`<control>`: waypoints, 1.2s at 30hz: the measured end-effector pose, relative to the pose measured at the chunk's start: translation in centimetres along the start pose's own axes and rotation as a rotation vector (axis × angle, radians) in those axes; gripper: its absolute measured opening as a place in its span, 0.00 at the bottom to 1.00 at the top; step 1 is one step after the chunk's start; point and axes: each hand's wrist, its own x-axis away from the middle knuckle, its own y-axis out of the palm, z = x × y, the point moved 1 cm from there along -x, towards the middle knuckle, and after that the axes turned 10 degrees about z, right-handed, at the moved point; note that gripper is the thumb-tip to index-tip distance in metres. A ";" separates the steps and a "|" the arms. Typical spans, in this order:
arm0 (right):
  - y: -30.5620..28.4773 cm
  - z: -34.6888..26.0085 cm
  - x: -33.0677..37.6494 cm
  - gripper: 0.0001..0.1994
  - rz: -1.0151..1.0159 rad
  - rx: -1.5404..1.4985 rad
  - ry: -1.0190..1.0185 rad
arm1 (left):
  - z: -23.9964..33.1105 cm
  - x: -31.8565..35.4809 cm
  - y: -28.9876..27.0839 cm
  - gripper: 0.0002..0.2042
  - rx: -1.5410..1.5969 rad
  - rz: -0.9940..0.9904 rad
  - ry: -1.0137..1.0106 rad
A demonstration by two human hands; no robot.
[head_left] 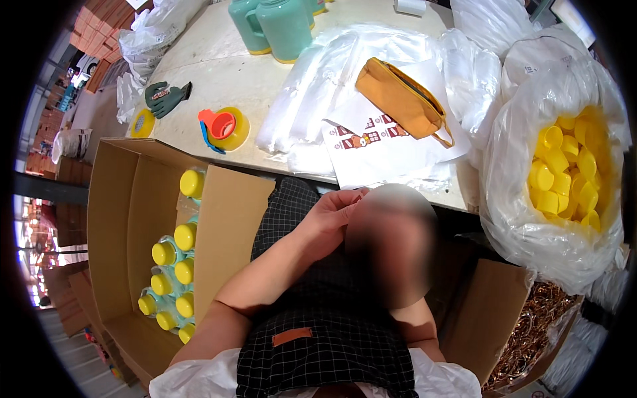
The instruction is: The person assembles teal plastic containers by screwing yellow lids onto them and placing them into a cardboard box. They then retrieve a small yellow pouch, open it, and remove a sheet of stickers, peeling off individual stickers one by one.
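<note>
My left forearm rises from the lower left across a black checked apron [318, 345]. My left hand [325, 222] is lifted with bent fingers that touch the top of a blurred patch in the middle of the view; whether it grips anything is unclear. Only part of my right forearm [418, 325] shows under that patch, and the right hand is hidden. To my left stands an open cardboard box [113, 219] holding several teal bottles with yellow caps [174, 278].
The pale table [219, 66] carries teal jugs [279, 26], clear plastic bags [332, 86], an orange zip pouch [401, 99], printed sheets [371, 142], a tape dispenser [224, 127], a tape roll [142, 123] and green gloves [166, 98]. A sack of yellow caps [567, 172] sits at right, above a box of copper-coloured rings [537, 325].
</note>
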 end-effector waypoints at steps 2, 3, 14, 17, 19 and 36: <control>-0.4 0.1 0.0 0.17 -0.021 -0.045 0.052 | 0.0 0.1 0.0 0.10 -0.021 0.029 -0.076; -0.6 0.2 -0.1 0.17 -0.030 -0.059 0.078 | 0.1 0.0 0.0 0.08 -0.103 0.096 0.042; -1.2 -0.2 0.7 0.10 0.028 -0.040 0.102 | -0.6 2.0 0.9 0.14 -0.927 0.388 0.996; -1.4 -0.2 0.8 0.10 0.010 -0.043 0.087 | -1.0 2.0 0.5 0.15 -0.885 0.347 0.955; -1.5 -0.2 0.7 0.10 -0.002 -0.034 0.060 | -1.1 2.0 0.5 0.15 -0.852 0.311 0.932; 1.0 1.1 0.5 0.16 0.291 -0.712 0.500 | -2.9 1.1 0.3 0.03 -0.255 0.414 0.432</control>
